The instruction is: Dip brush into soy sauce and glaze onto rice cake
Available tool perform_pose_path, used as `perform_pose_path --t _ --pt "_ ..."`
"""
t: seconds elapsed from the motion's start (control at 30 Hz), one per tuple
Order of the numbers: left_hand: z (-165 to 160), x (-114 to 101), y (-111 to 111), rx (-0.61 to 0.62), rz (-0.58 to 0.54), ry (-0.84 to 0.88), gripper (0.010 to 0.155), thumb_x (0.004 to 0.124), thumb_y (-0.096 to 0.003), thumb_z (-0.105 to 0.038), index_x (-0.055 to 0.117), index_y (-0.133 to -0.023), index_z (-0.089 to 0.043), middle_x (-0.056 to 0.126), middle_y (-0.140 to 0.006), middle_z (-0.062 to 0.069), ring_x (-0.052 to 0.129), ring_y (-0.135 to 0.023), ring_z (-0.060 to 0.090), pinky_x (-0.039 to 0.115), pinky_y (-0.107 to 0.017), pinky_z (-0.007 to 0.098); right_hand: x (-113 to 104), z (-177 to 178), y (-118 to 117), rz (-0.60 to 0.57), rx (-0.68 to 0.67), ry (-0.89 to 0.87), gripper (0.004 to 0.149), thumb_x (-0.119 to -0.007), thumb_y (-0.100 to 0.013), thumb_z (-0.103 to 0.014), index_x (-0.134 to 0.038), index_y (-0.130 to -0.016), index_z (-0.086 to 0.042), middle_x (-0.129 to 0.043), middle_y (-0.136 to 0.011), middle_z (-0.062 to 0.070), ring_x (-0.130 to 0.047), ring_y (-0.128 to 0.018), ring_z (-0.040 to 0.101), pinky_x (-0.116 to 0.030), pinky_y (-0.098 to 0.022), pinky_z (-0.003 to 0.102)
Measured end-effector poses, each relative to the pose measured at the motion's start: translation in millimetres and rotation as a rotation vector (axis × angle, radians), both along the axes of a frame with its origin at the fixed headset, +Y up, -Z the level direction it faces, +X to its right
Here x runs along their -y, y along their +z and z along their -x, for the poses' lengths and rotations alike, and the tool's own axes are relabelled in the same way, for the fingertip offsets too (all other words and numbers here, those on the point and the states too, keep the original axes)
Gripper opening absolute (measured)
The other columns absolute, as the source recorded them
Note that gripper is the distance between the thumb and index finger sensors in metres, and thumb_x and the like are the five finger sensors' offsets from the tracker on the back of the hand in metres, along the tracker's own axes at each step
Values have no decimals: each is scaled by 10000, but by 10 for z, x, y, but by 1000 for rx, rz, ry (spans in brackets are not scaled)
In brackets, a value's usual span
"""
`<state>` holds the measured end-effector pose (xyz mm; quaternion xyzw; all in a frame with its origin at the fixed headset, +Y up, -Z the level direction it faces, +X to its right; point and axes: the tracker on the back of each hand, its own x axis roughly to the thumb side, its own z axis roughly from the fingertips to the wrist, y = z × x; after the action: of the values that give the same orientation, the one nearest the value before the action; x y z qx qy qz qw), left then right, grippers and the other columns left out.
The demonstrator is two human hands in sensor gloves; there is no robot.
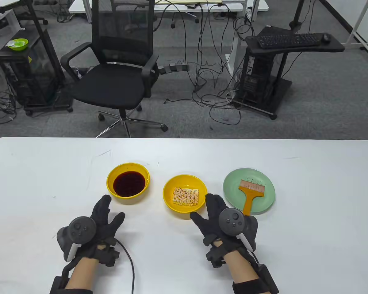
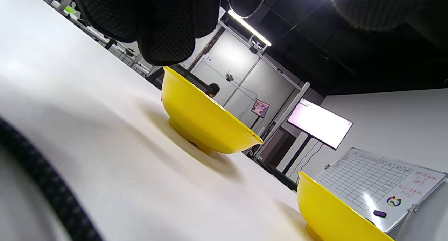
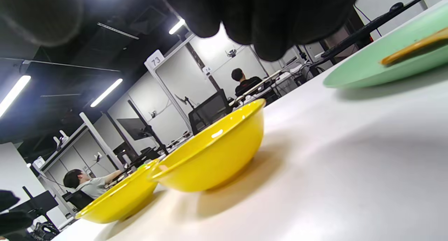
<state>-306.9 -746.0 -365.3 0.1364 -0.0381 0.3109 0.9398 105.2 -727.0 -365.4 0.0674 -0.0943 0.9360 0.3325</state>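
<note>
A yellow bowl of dark soy sauce [image 1: 128, 183] stands left of centre; it shows from the side in the left wrist view [image 2: 203, 122]. A second yellow bowl [image 1: 184, 196] holds a pale rice cake [image 1: 185, 196]; it shows in the right wrist view [image 3: 213, 153]. A brush [image 1: 251, 191] with a yellow handle lies on a green plate [image 1: 265, 200]. My left hand [image 1: 105, 214] rests flat on the table just below the sauce bowl, fingers spread, holding nothing. My right hand [image 1: 213, 212] rests flat between the rice cake bowl and the plate, fingers spread, holding nothing.
The white table [image 1: 309, 232] runs across the view. A black cable [image 1: 129, 263] trails from my left wrist over the table. A black office chair [image 1: 119, 73] and a keyboard stand [image 1: 291, 43] are on the floor beyond the far edge.
</note>
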Motion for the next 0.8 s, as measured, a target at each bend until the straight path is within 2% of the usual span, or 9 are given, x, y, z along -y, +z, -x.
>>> perform_pose_path --t 0.37,0.47,0.6,0.8 --pt "-11 3 -1 6 -10 1 854 705 -418 -687 467 -1085 -209 625 -1111 178 912 -876 402 751 -635 523 -78 -38 22 -29 22 25 869 -744 -463 -686 -540 -1081 -111 -579 -1119 240 -698 -935 509 -651 -641 610" --pt "-18 4 0 11 -3 15 858 704 -421 -686 452 -1087 -207 622 -1112 178 917 -874 397 755 -633 519 -103 -136 -20 -19 67 40 811 -757 -467 -675 -569 -1088 -189 -568 -1127 246 -691 -936 518 -650 -637 620" --pt "-35 2 -6 13 -3 33 857 705 -420 -684 453 -1086 -206 622 -1111 178 918 -872 395 755 -632 520 -143 -356 -50 -38 167 127 817 -779 -462 -676 -575 -1088 -193 -570 -1130 245 -695 -932 516 -659 -627 624" --pt "-35 1 -8 13 -6 34 867 707 -421 -682 434 -1089 -202 622 -1112 176 921 -869 396 756 -631 519 -118 -601 -118 -22 266 150 849 -813 -449 -678 -582 -1083 -163 -589 -1123 237 -734 -904 500 -682 -607 614"
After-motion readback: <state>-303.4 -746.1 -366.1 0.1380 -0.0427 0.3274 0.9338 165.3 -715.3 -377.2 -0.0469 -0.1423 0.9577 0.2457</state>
